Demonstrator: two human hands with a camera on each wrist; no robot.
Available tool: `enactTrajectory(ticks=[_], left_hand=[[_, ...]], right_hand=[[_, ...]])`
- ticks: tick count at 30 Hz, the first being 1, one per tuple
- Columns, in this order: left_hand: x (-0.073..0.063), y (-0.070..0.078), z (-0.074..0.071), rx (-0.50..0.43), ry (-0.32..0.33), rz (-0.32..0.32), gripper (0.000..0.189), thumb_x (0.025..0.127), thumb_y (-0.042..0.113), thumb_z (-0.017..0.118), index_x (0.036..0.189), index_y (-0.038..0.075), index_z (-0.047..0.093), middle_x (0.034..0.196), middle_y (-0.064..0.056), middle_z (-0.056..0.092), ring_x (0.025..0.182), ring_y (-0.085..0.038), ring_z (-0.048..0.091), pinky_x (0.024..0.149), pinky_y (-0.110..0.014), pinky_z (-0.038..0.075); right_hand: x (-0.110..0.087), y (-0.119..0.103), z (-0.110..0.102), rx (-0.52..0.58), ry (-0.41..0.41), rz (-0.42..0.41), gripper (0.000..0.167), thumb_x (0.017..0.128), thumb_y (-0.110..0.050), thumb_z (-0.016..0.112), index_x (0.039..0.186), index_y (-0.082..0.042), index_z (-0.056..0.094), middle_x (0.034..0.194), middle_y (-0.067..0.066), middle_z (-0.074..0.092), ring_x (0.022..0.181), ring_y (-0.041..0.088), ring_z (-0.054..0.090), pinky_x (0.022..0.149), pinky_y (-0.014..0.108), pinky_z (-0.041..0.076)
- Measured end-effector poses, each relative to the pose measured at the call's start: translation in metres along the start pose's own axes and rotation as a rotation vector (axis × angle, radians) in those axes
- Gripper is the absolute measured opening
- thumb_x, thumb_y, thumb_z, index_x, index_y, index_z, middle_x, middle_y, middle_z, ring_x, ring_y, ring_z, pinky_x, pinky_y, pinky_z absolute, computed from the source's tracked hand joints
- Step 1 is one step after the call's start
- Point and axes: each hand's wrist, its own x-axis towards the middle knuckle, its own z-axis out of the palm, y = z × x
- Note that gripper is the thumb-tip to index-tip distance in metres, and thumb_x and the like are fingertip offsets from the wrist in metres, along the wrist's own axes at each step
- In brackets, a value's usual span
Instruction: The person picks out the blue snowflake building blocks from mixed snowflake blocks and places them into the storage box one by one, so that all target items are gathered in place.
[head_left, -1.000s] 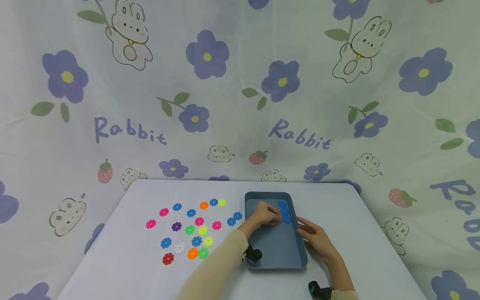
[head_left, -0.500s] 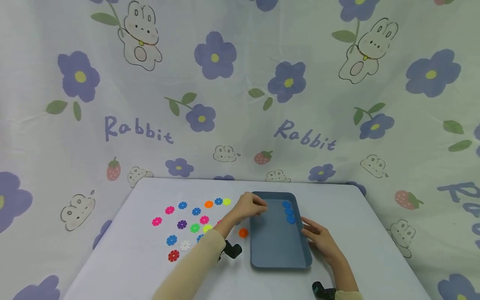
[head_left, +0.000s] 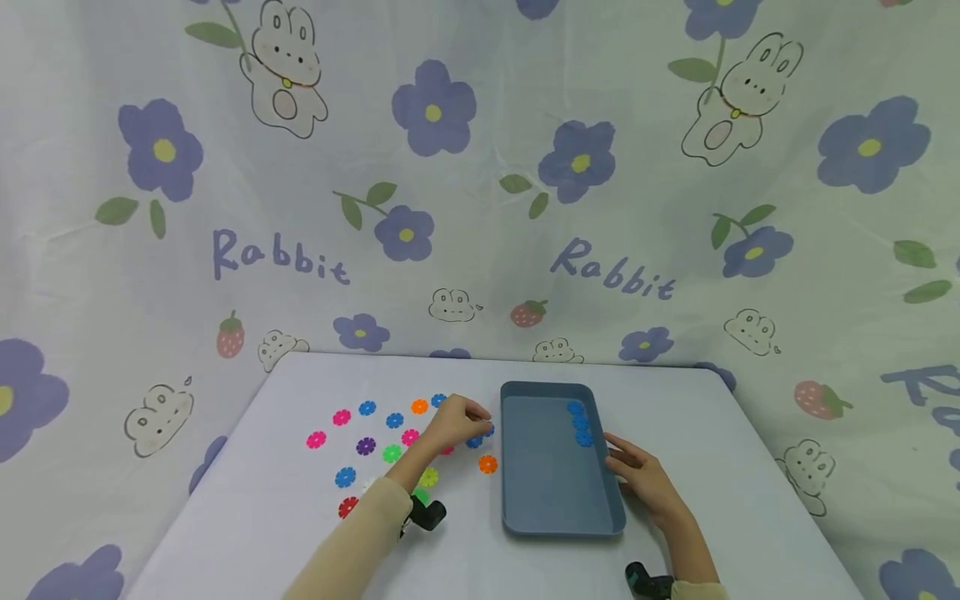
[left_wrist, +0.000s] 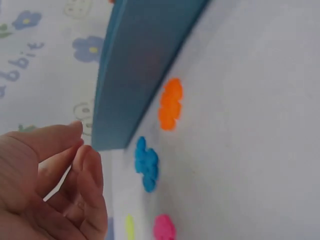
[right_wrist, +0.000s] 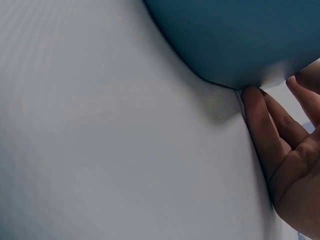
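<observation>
My left hand [head_left: 459, 422] hovers just left of the grey-blue tray [head_left: 555, 500], over blue notched plastic discs [head_left: 475, 442]. Its fingers are loosely bent, with thumb and fingertips close together; nothing shows between them in the left wrist view. There, a blue disc [left_wrist: 147, 164] and an orange disc [left_wrist: 171, 104] lie on the white table near the tray's wall. Inside the tray, several blue discs [head_left: 581, 422] form a row along the upper right side. My right hand [head_left: 643, 479] rests on the table, its fingertips touching the tray's right outer wall.
Many more discs are scattered over the left half of the table [head_left: 247, 517], among them purple [head_left: 365, 446], pink [head_left: 317, 439] and red [head_left: 348, 507] ones. My left forearm covers part of this spread. A curtain with rabbits and flowers [head_left: 480, 208] hangs behind the table.
My left hand has moved left, from beside the blue discs inside the tray, across its left rim, to the loose blue discs outside. The right hand stays at the tray's wall.
</observation>
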Motion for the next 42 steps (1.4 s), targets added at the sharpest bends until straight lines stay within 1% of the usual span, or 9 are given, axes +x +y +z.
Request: enactTrajectory(ticks=[3, 7, 10, 14, 17, 22, 30, 37, 42], left_hand=[[-0.005, -0.012, -0.001, 0.023, 0.022, -0.019, 0.016, 0.083, 0.014, 0.077, 0.094, 0.001, 0.075, 0.078, 0.001, 0.065, 0.068, -0.015, 0.058, 0.060, -0.026, 0.053], [-0.009, -0.022, -0.002, 0.037, 0.040, -0.048, 0.018, 0.082, 0.013, 0.078, 0.095, 0.001, 0.075, 0.075, 0.000, 0.063, 0.067, -0.017, 0.057, 0.057, -0.027, 0.053], [-0.011, -0.028, -0.002, 0.069, 0.050, -0.065, 0.020, 0.081, 0.014, 0.080, 0.095, 0.001, 0.075, 0.074, 0.000, 0.062, 0.066, -0.018, 0.056, 0.057, -0.027, 0.052], [-0.013, -0.032, -0.003, 0.126, 0.058, -0.087, 0.022, 0.077, 0.016, 0.083, 0.094, 0.003, 0.075, 0.072, 0.001, 0.061, 0.067, -0.017, 0.055, 0.060, -0.027, 0.052], [-0.013, -0.035, -0.002, 0.146, 0.046, -0.110, 0.025, 0.074, 0.015, 0.085, 0.095, 0.005, 0.076, 0.071, 0.000, 0.059, 0.067, -0.018, 0.054, 0.060, -0.027, 0.051], [-0.012, -0.037, -0.001, 0.149, 0.023, -0.129, 0.030, 0.072, 0.015, 0.087, 0.098, 0.008, 0.075, 0.069, -0.001, 0.058, 0.065, -0.018, 0.053, 0.058, -0.028, 0.050], [-0.013, -0.031, -0.001, 0.164, 0.027, -0.174, 0.031, 0.072, 0.015, 0.087, 0.100, 0.010, 0.075, 0.074, -0.001, 0.059, 0.069, -0.019, 0.055, 0.062, -0.029, 0.052], [-0.012, -0.031, 0.001, 0.191, 0.053, -0.173, 0.029, 0.072, 0.017, 0.087, 0.098, 0.010, 0.075, 0.077, 0.000, 0.061, 0.070, -0.019, 0.055, 0.065, -0.030, 0.053], [-0.010, -0.030, 0.002, 0.180, 0.080, -0.134, 0.025, 0.071, 0.013, 0.087, 0.092, 0.007, 0.074, 0.075, 0.001, 0.062, 0.070, -0.017, 0.056, 0.066, -0.031, 0.054]], right_hand=[[0.000, -0.001, 0.000, -0.002, 0.001, -0.004, 0.055, 0.093, -0.027, 0.067, 0.144, -0.019, 0.049, 0.142, 0.021, 0.046, 0.126, 0.037, 0.048, 0.091, 0.048, 0.049], [0.001, -0.002, 0.001, -0.002, 0.002, 0.004, 0.055, 0.093, -0.027, 0.067, 0.144, -0.019, 0.049, 0.142, 0.021, 0.046, 0.126, 0.037, 0.048, 0.091, 0.049, 0.049], [0.002, -0.003, 0.001, 0.003, 0.004, 0.015, 0.055, 0.093, -0.027, 0.067, 0.144, -0.019, 0.050, 0.142, 0.021, 0.046, 0.126, 0.037, 0.048, 0.091, 0.048, 0.049], [0.001, -0.003, 0.001, 0.005, 0.008, 0.018, 0.055, 0.093, -0.027, 0.067, 0.144, -0.019, 0.050, 0.142, 0.021, 0.046, 0.126, 0.037, 0.048, 0.091, 0.049, 0.049], [0.000, -0.004, 0.001, 0.009, 0.007, 0.022, 0.055, 0.093, -0.026, 0.067, 0.144, -0.019, 0.050, 0.142, 0.021, 0.045, 0.127, 0.038, 0.047, 0.092, 0.050, 0.049], [-0.001, -0.005, 0.002, 0.013, 0.005, 0.024, 0.055, 0.092, -0.027, 0.068, 0.144, -0.019, 0.050, 0.143, 0.021, 0.045, 0.127, 0.038, 0.047, 0.093, 0.051, 0.048], [0.002, -0.005, 0.002, 0.010, 0.003, 0.021, 0.055, 0.092, -0.027, 0.068, 0.143, -0.019, 0.050, 0.142, 0.022, 0.046, 0.126, 0.038, 0.047, 0.092, 0.051, 0.049], [0.001, -0.002, 0.001, -0.001, 0.009, 0.027, 0.057, 0.091, -0.030, 0.069, 0.143, -0.018, 0.050, 0.143, 0.023, 0.044, 0.128, 0.040, 0.045, 0.092, 0.052, 0.049], [0.000, -0.002, 0.001, -0.007, 0.008, 0.020, 0.057, 0.091, -0.030, 0.069, 0.144, -0.018, 0.049, 0.143, 0.023, 0.044, 0.128, 0.040, 0.046, 0.091, 0.051, 0.050]])
